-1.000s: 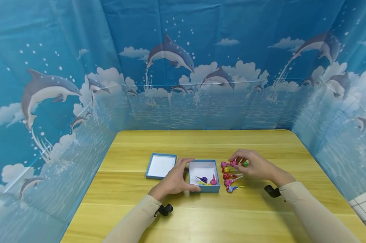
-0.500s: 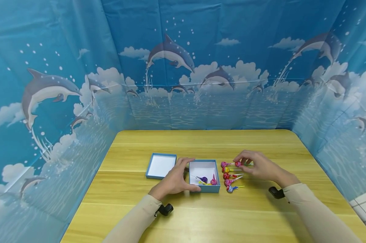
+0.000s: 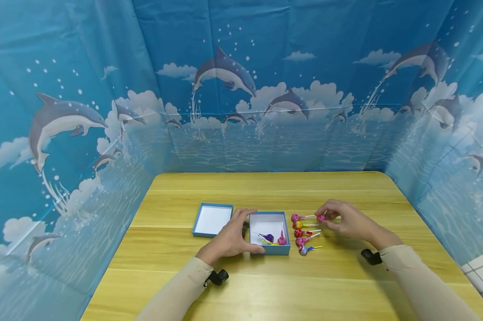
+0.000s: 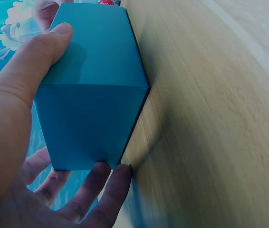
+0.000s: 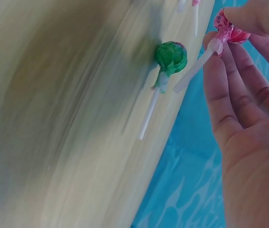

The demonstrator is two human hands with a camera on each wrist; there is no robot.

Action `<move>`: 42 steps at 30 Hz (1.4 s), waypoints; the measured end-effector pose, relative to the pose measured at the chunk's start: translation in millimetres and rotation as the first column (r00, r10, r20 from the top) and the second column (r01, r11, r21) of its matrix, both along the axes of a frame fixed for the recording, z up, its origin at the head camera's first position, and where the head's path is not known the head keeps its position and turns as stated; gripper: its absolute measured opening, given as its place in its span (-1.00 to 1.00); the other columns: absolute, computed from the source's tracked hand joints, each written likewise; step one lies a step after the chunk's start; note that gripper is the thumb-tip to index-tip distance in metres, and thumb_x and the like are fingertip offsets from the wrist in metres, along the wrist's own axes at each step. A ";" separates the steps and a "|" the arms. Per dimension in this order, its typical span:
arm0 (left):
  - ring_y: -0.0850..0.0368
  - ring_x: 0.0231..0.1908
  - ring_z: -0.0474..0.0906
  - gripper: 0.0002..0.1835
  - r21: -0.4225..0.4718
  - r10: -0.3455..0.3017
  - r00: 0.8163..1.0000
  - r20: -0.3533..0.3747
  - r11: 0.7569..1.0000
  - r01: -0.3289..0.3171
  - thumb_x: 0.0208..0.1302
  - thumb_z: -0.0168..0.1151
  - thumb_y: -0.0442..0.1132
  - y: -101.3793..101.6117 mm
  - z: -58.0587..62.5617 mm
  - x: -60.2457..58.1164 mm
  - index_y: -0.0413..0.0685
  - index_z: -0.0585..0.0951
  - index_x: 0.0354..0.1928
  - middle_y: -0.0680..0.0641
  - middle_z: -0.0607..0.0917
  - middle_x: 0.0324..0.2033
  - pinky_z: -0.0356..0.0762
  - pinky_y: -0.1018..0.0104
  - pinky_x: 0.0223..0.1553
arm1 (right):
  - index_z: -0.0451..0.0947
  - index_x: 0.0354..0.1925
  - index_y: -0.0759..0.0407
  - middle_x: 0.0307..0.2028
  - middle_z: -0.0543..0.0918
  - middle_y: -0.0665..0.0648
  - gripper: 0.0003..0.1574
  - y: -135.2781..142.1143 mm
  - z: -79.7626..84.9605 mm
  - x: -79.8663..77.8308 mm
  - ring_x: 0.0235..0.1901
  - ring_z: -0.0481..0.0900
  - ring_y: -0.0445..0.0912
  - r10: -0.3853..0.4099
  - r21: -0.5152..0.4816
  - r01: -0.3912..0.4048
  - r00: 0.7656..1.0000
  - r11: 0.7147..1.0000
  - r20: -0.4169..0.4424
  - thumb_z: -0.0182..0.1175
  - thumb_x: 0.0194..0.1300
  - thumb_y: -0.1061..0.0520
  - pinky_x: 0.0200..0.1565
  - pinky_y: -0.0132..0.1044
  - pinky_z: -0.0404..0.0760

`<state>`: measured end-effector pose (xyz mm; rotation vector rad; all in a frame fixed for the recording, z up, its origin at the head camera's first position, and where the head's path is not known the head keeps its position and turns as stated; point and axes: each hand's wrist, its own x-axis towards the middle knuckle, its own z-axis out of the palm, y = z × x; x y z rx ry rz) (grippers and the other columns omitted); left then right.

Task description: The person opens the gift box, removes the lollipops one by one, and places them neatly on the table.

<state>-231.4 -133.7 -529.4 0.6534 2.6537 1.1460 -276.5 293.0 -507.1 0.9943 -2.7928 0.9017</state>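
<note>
My left hand (image 3: 230, 234) grips a light-blue open box (image 3: 271, 250), thumb on the near side and fingers at the far side. Inside lie a purple lollipop (image 3: 269, 237), a pink lollipop (image 3: 281, 240) and something yellow. To the box's right, my right hand (image 3: 345, 220) pinches a pinkish-red wrapped lollipop (image 5: 224, 34) by its head, the white stick jutting out. A green lollipop (image 5: 171, 58) lies on the table beside that hand, hidden by it in the head view. The left wrist view shows the thumb and fingers on the box's blue outer walls (image 4: 94, 123).
A column of lollipops lies right of the box: pink (image 3: 295, 217), yellow-red (image 3: 297, 225), red (image 3: 299, 233), pink (image 3: 300, 241) and blue (image 3: 303, 249). The box lid (image 3: 213, 219) rests inside up at left. Dolphin-print curtains surround the wooden table (image 3: 265, 290).
My right hand has moved to the right with the pinkish-red lollipop, away from the pink one at the column's top. The left hand and box have stayed put.
</note>
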 end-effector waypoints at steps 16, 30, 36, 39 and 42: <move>-0.17 0.63 0.50 0.28 0.002 -0.004 1.000 0.005 1.000 0.004 0.26 0.80 0.26 -0.4 0.5 1.6 0.22 0.23 0.87 -0.13 0.31 0.74 0.57 -0.28 0.64 | 0.83 0.17 0.13 0.06 0.87 0.05 -0.58 17.2 -10.5 1.3 -0.10 0.83 -0.18 -0.042 -0.004 0.043 0.998 0.999 0.056 0.58 0.42 0.41 -0.01 -0.23 0.91; -0.16 0.64 0.49 0.28 0.001 0.001 1.000 0.014 1.000 -0.001 0.26 0.80 0.26 0.1 0.3 1.5 0.28 0.22 0.88 -0.10 0.32 0.74 0.56 -0.27 0.65 | 0.84 0.17 0.06 0.03 0.85 -0.01 -0.59 21.7 -18.1 0.7 -0.10 0.78 -0.27 -0.092 0.033 0.090 0.993 0.995 0.067 0.59 0.44 0.36 -0.03 -0.26 0.87; -0.15 0.62 0.51 0.28 -0.008 0.005 1.000 0.009 1.000 -0.004 0.26 0.80 0.26 0.8 1.8 1.8 0.27 0.22 0.88 -0.11 0.33 0.73 0.57 -0.26 0.64 | 0.86 0.17 0.01 0.00 0.83 -0.08 -0.58 24.0 -21.4 0.8 -0.11 0.75 -0.31 -0.087 0.040 0.085 0.995 0.996 0.049 0.59 0.46 0.35 -0.04 -0.28 0.83; -0.15 0.61 0.52 0.28 -0.012 0.006 1.000 0.010 1.000 -0.006 0.26 0.80 0.26 1.1 2.3 1.9 0.27 0.22 0.88 -0.11 0.33 0.73 0.58 -0.26 0.64 | 0.86 0.17 -0.01 0.00 0.82 -0.09 -0.59 24.0 -22.5 1.0 -0.11 0.75 -0.31 -0.091 0.049 0.089 0.994 0.995 0.056 0.58 0.47 0.34 -0.02 -0.23 0.85; -0.15 0.61 0.52 0.28 -0.013 0.007 1.000 0.013 1.000 -0.007 0.26 0.80 0.26 1.1 2.4 2.0 0.27 0.22 0.88 -0.12 0.33 0.73 0.58 -0.26 0.64 | 0.87 0.17 -0.04 0.03 0.81 -0.07 -0.60 23.6 -23.6 1.3 -0.07 0.77 -0.27 -0.099 0.061 0.095 0.993 0.994 0.070 0.58 0.49 0.32 0.05 -0.11 0.90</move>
